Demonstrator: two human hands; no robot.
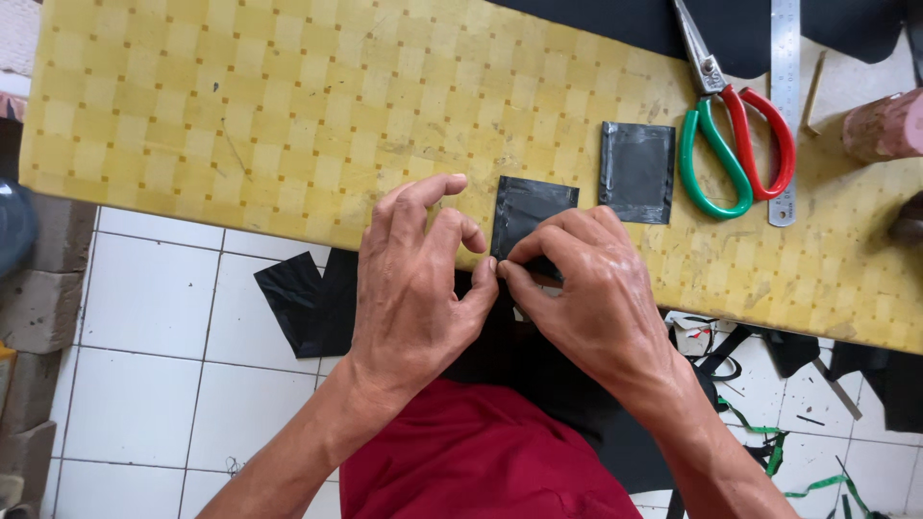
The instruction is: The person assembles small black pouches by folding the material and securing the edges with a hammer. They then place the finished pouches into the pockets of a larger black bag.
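A small black square piece of leather-like material (527, 210) lies at the near edge of the yellow checked table (288, 115). My left hand (418, 279) and my right hand (582, 288) meet at its lower edge, thumbs and forefingers pinching the piece between them. A second black square piece (636, 171) lies flat on the table just to the right, apart from both hands.
Scissors (733, 135) with one green and one red handle lie right of the second piece, beside a steel ruler (785, 106). A pinkish cylinder (885, 127) sits at the far right. Black sheet material (731, 29) covers the table's back. Black scraps (303, 303) lie on the white tiled floor.
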